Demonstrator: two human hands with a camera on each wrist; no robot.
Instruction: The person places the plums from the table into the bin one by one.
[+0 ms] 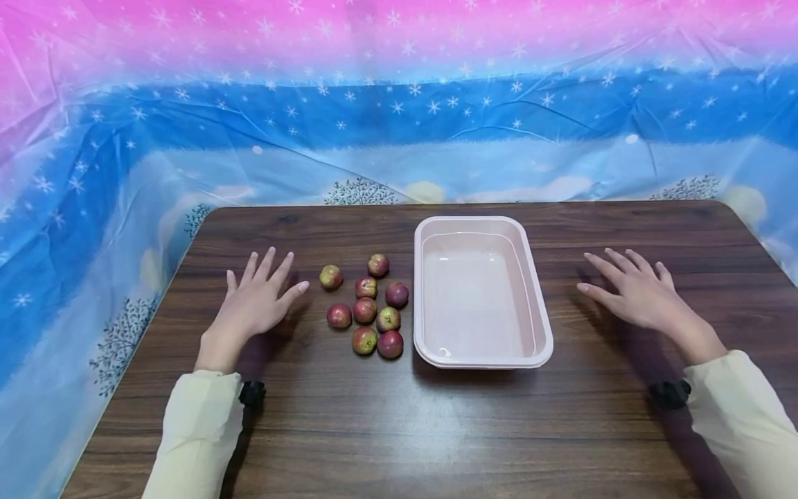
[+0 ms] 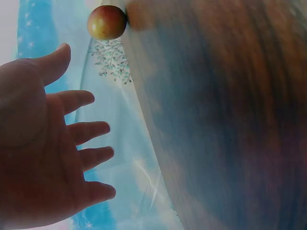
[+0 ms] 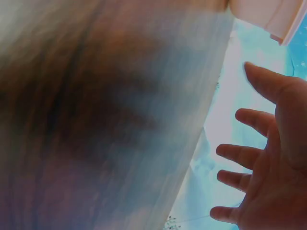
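My left hand point(image 1: 252, 305) is held over the left part of the table with its fingers spread, holding nothing. Just to its right lies a loose group of several small round fruits, mottled red, yellow and purple, the nearest a yellowish-red fruit point(image 1: 331, 277). In the left wrist view one fruit point(image 2: 107, 22) shows beyond the thumb. A pale pink rectangular tub point(image 1: 545, 346) stands right of the fruits, with nothing inside. Farther right, my right hand point(image 1: 642, 294) has its fingers spread too and holds nothing. The tub's outer wall point(image 3: 261, 12) shows at the top of the right wrist view.
Everything rests on a dark wood-grain table point(image 1: 349, 430) with rounded far corners. A pink and blue snowflake cloth point(image 1: 399, 104) hangs behind it and along its left side. A black band point(image 1: 252, 394) sits at the left wrist, another point(image 1: 670, 395) at the right.
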